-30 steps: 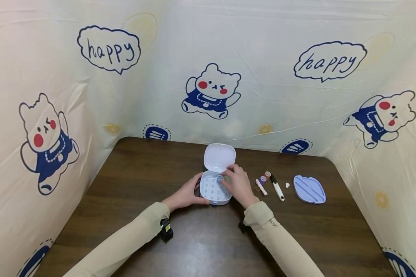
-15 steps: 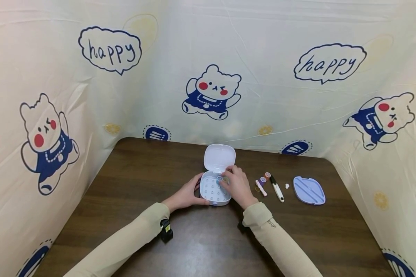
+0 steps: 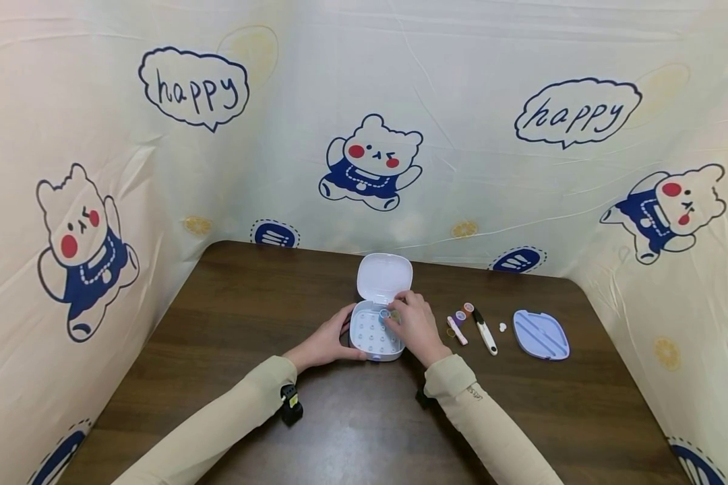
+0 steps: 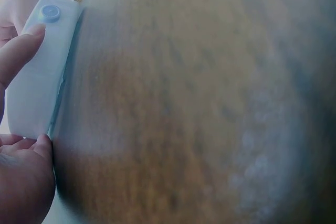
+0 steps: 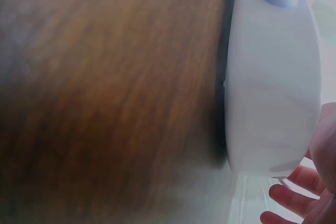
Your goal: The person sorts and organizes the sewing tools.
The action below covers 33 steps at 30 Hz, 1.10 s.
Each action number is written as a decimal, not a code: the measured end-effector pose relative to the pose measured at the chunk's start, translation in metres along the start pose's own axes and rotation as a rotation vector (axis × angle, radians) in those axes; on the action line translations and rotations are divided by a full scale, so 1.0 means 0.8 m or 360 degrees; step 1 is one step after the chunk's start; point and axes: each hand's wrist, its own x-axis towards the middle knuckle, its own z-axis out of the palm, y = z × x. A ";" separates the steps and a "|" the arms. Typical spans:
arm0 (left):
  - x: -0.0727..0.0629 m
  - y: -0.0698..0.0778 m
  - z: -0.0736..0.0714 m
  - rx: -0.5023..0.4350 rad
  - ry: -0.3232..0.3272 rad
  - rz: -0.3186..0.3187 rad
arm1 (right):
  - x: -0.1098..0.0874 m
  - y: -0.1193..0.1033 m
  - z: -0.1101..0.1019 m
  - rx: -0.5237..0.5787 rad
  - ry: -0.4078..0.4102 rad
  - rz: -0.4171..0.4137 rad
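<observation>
A white sewing box (image 3: 356,335) stands on the table with its lid (image 3: 385,277) raised at the back. Inside it are rows of small pegs. My left hand (image 3: 323,343) grips the box's left side, its thumb along the front near the blue latch button (image 4: 50,13). At the back right of the box, my right hand (image 3: 417,326) pinches a small light-blue thread spool (image 3: 384,314) over the pegs. Something yellow-green shows beside its fingers. In the right wrist view, the box's side wall (image 5: 273,82) hides the pinching fingertips.
Right of the box lie an orange spool (image 3: 468,308), a purple spool (image 3: 460,315), a pink stick-like tool (image 3: 457,330) and a black-and-white tool (image 3: 485,331). Farther right are a small white piece (image 3: 502,327) and a lavender tray (image 3: 541,334). Patterned cloth (image 3: 291,168) surrounds the table.
Very little differs. The right hand has shifted slightly left over the box with the light-blue spool; the left hand keeps its hold.
</observation>
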 end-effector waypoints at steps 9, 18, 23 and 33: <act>-0.002 0.000 0.001 -0.0002 -0.0002 -0.0004 | -0.003 0.001 -0.004 0.0009 -0.0001 0.0034; -0.002 0.002 0.002 0.0001 0.0015 -0.0021 | -0.011 0.005 -0.015 0.0085 0.0031 0.0035; -0.002 0.001 0.002 -0.0008 0.0017 -0.0029 | -0.018 0.011 -0.020 0.0112 0.0054 0.0071; 0.001 0.000 0.002 0.0006 0.0039 -0.0055 | -0.030 0.031 -0.030 0.0097 0.0150 0.0031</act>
